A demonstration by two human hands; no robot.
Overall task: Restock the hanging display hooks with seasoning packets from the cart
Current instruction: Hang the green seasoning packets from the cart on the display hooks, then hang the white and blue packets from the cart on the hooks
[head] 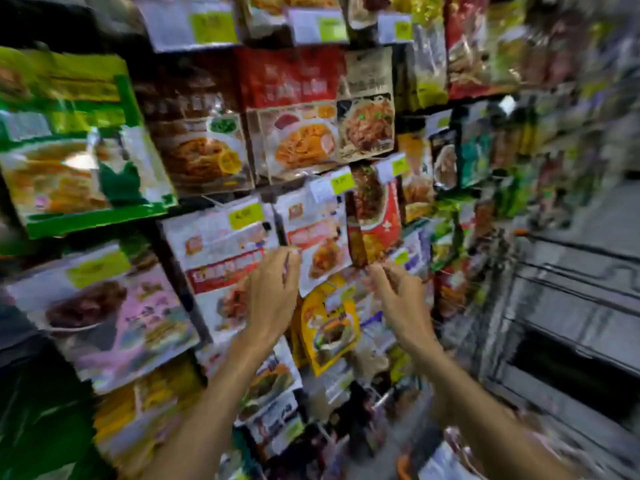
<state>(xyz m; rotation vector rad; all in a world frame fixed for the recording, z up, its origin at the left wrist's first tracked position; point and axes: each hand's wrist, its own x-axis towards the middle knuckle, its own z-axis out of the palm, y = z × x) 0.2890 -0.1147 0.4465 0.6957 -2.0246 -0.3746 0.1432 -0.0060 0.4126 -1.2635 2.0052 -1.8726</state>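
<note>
Seasoning packets (311,140): hung in crowded, overlapping rows across the whole display, faces out toward the aisle, price tags (343,181) clipped above them. Hooks mostly hidden behind the stock. Every row in view looks full, so probably well along with the restocking. No way to judge the stock left: only a grey wire frame (571,306) at the far right, probably the cart, with nothing legible inside.

Left hand (273,296): up at the white packet (318,237) in the middle row, fingertips (292,252) at its lower left edge. Touching or pinching, cannot tell through the blur. Right hand (398,296): just below the red packet (377,223), thumb and fingers drawn close together near its bottom edge. Holding something or not, cannot tell either. No loose packet plainly carried in either grip.

White packet: long axis near vertical, slightly tilted, top toward its hook, printed face outward. Red packet: just beside it on the right, narrower, also hanging upright.

Likely left to do: settling these two straight, then fetching more from the cart for any thin rows lower down.
</note>
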